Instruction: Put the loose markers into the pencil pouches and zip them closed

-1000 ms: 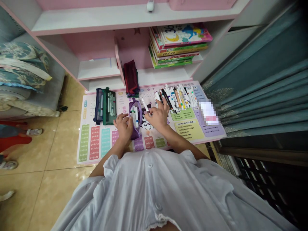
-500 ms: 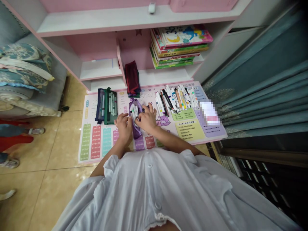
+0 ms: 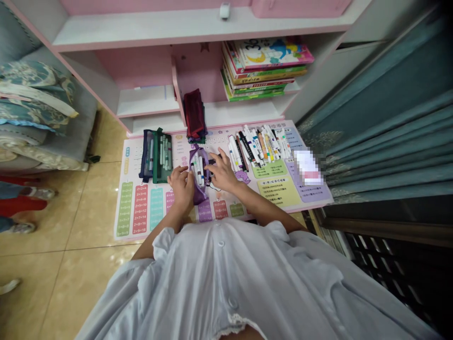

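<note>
I'm watching a stack of children's books (image 3: 265, 71) sitting on the pink-and-white shelf (image 3: 141, 33), a dark red cloth (image 3: 194, 115) lying nearby, teal curtains (image 3: 382, 146) hanging at right, patterned cushions (image 3: 31, 94) piled at left, and someone's legs (image 3: 21, 207) standing on the tiled floor (image 3: 71, 283)

A pixelated white-and-pink object (image 3: 307, 167) is blurred beyond naming at 3 o'clock, the purple pencil case (image 3: 200, 196) is partly hidden by the left hand (image 3: 181, 189), and another person's legs (image 3: 21, 206) are cut off at 9 o'clock

A child's room at home: pink shelf (image 3: 184, 28), picture books (image 3: 267, 59), times-table mat (image 3: 136, 208), curtains (image 3: 382, 141), stacked bedding (image 3: 31, 89), tiled floor (image 3: 81, 222).
</note>
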`<state>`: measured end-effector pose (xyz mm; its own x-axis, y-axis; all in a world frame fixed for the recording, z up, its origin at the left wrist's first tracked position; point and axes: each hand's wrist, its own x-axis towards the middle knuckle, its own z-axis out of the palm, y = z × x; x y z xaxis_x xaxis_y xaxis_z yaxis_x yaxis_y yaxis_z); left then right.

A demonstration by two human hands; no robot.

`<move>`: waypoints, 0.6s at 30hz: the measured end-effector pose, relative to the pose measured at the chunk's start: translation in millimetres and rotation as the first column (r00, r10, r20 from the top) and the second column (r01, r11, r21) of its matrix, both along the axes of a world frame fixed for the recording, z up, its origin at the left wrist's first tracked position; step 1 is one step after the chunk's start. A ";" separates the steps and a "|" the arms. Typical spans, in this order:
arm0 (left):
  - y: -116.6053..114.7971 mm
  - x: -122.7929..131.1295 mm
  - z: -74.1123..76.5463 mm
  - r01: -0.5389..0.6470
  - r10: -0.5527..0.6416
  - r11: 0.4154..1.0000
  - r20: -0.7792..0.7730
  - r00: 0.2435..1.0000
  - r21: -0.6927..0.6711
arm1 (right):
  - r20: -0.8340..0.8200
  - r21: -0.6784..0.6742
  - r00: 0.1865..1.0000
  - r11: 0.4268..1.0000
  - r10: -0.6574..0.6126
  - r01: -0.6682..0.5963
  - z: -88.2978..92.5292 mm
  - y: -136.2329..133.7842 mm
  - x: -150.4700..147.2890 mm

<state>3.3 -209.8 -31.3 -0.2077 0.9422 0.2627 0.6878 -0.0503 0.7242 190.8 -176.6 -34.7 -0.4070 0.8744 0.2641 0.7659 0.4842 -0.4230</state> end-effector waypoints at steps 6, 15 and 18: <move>0.7 -1.7 -0.7 0.007 -0.007 1.000 -0.025 1.000 -0.002 | 0.044 0.091 0.995 0.992 0.089 -0.092 -14.3 10.6 13.6; 1.3 -4.1 11.2 0.066 -0.077 0.992 -0.098 0.992 -0.112 | 0.081 0.205 0.967 0.946 0.240 -0.252 -2.1 6.2 11.6; -1.7 -10.1 19.8 0.143 -0.165 0.980 -0.170 0.972 -0.135 | 0.104 0.197 0.951 0.932 0.290 -0.305 13.6 -3.5 13.0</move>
<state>-6.9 -211.5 -11.6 -0.0174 0.9862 0.1644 0.7977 -0.0854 0.5969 203.9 -180.1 -21.1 -0.6646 0.6388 0.3875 0.5978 0.7658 -0.2371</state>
